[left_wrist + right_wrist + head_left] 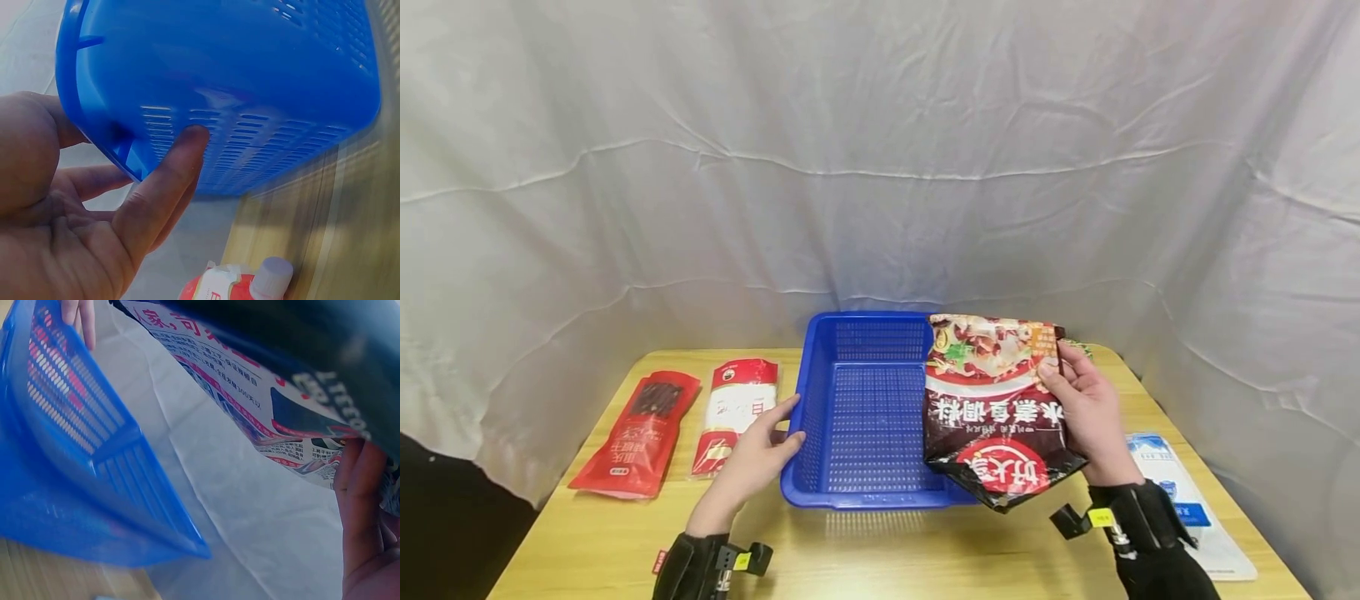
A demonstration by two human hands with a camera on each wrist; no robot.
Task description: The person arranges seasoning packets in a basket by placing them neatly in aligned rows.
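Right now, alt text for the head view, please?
A person's right hand grips a dark red seasoning pouch over the right side of a blue basket on a wooden table, while the left hand rests on the basket's left rim. Two red packets lie left of it.

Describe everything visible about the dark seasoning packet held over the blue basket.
The dark seasoning packet is a glossy flat plastic pouch, dark brown, with a food photo, white Chinese lettering and a red round logo, all upside down to the head camera. The right hand grips its right edge, thumb on the front, holding it tilted above the right side of the blue basket. Its back, seen from the right wrist, is white with fine print. Whether it touches the basket rim is unclear.
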